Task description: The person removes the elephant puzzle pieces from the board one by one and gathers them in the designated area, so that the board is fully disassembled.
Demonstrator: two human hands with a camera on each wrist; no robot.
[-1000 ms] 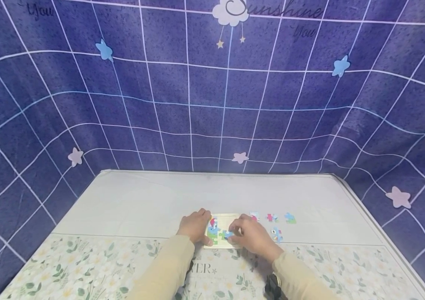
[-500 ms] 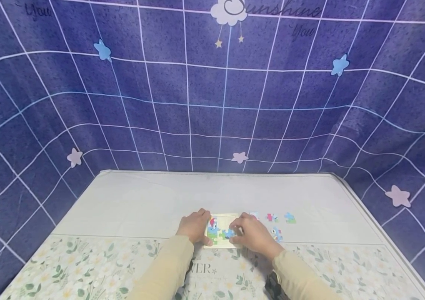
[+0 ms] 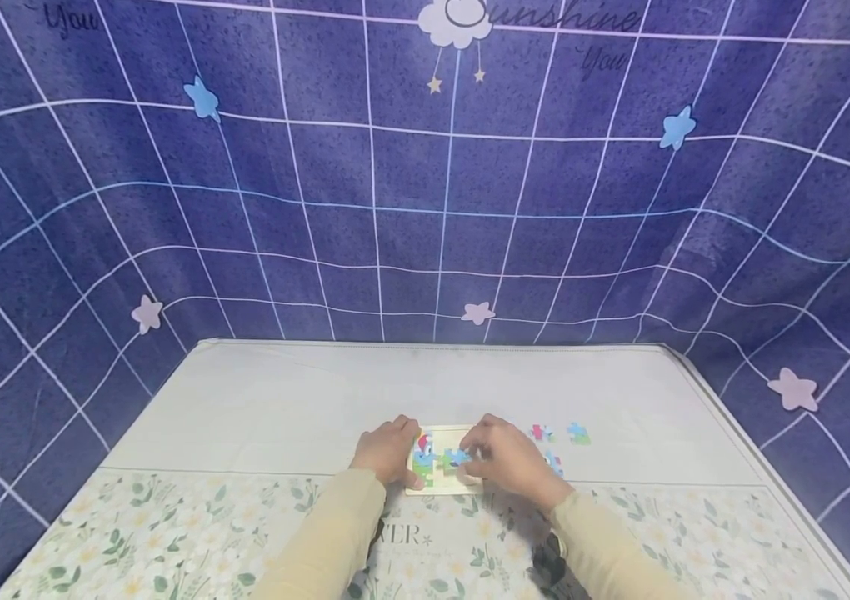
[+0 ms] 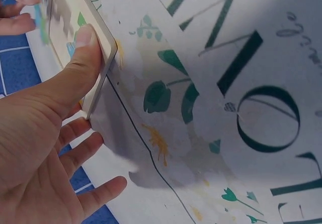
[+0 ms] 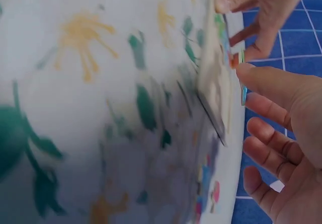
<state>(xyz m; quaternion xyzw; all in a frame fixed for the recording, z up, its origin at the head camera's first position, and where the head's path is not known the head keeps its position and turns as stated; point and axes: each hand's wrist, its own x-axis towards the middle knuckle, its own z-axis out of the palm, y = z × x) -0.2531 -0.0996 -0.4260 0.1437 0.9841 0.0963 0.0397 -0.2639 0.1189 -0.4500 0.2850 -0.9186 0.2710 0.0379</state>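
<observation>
A shallow wooden puzzle tray (image 3: 432,492) lies in front of me, with joined puzzle pieces (image 3: 423,462) filling its left end. My left hand (image 3: 383,454) grips the tray's left side, its thumb (image 4: 85,48) over the rim and its other fingers along the outer edge. Above the tray, my right hand (image 3: 507,458) pinches a blue and green puzzle piece (image 3: 452,458) between thumb and fingers. The right wrist view shows that piece (image 5: 243,90) edge-on, raised off the tray's face. Part of it is hidden by the right fingertips.
Loose puzzle pieces lie right of the tray: one blue and green (image 3: 578,432), one red and blue (image 3: 541,432), and one (image 3: 554,462) partly behind my right hand. A flower-print cover (image 3: 192,533) spans the near table. A blue grid-patterned curtain (image 3: 425,208) encloses the back and sides.
My right hand has risen slightly with the pinched piece and now hides a loose piece beside the tray. The left hand keeps its grip on the tray.
</observation>
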